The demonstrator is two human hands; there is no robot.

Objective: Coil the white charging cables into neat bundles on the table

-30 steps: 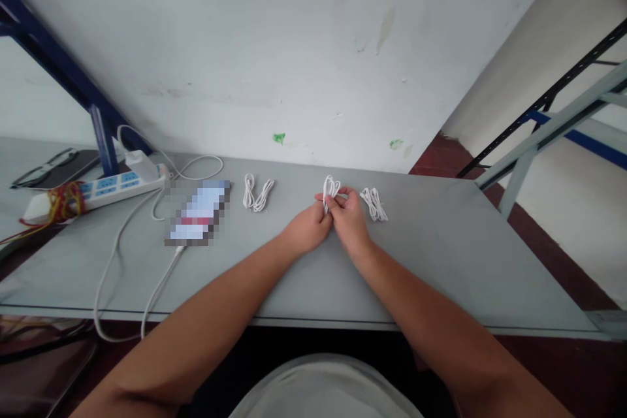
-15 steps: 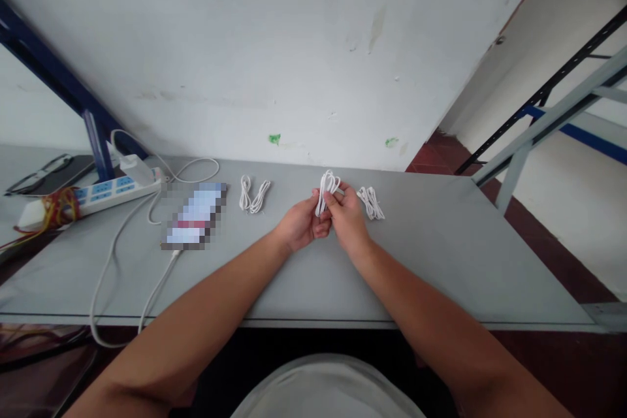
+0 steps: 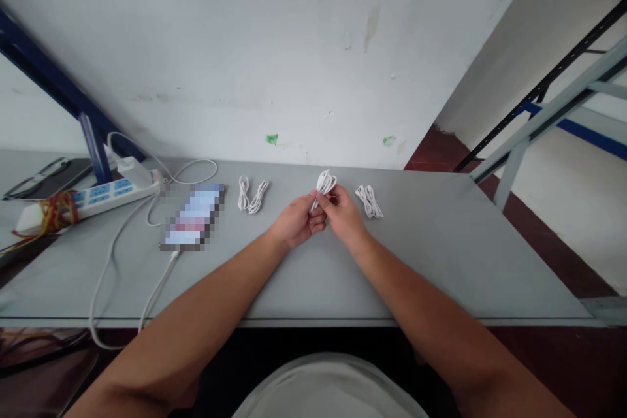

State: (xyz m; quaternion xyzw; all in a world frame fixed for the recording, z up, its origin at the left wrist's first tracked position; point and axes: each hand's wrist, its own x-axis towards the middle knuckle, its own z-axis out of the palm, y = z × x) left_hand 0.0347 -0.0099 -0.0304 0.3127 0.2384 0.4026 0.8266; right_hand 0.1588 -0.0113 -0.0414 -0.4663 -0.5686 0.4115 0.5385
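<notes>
Between my two hands, above the grey table (image 3: pixel 431 261), is a looped white cable (image 3: pixel 325 181). My left hand (image 3: pixel 297 222) has its fingers closed around the lower part of the loops. With thumb and fingers, my right hand (image 3: pixel 343 212) pinches the bundle from the other side. Two coiled white cables lie side by side to the left of my hands, a left coil (image 3: pixel 243 193) and a right coil (image 3: pixel 258 196). Just right of my right hand rests another folded white cable bundle (image 3: pixel 369 201). Part of the held cable is hidden by my fingers.
A phone (image 3: pixel 193 217), blurred out, lies on the left with a white cord plugged in. Beyond it are a power strip (image 3: pixel 117 189) with a charger (image 3: pixel 134 171), tangled coloured wires (image 3: pixel 59 210) and glasses (image 3: pixel 36 176). A white wall (image 3: pixel 304 65) stands behind the table.
The loops of the held cable now sit more tightly gathered and tilted in my fingers. Both hands have shifted slightly left and stay together. The cables on the table lie as before.
</notes>
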